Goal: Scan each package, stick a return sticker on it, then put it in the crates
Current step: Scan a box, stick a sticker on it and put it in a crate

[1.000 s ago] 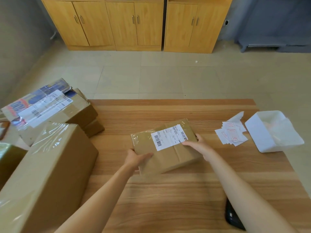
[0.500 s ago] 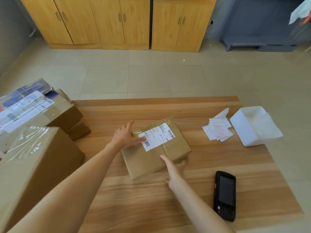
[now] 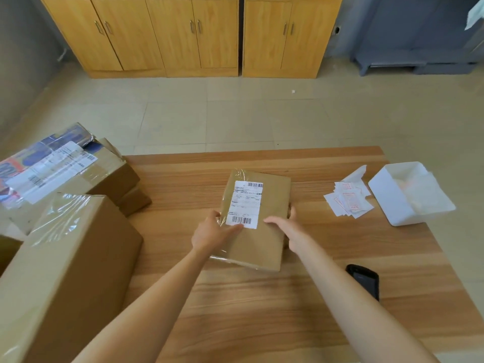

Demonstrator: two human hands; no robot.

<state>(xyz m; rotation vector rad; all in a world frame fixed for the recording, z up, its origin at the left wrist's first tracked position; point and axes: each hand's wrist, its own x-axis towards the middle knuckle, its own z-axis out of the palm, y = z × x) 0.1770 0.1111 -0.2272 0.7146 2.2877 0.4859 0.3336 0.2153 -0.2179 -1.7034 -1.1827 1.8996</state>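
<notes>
Package [image 3: 258, 218]: flat on our table [image 3: 288, 310], label up.
Left hand [image 3: 212, 235]: we grip its left edge.
Right hand [image 3: 286, 229]: apparently clasps its right edge.

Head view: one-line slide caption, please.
Both hands, left and right, hold a flat brown taped package on the wooden table, label up.

I see the flat brown package [image 3: 255, 221] turned since a second ago: it lay slantwise across the worktop [image 3: 301, 305], and now its long side runs away from me, label upright. My left hand [image 3: 209, 235] has come off the far corner to the near left edge, thumb on the barcode. My right hand [image 3: 284, 230] has left the worktop and seems to grip the right edge.
</notes>
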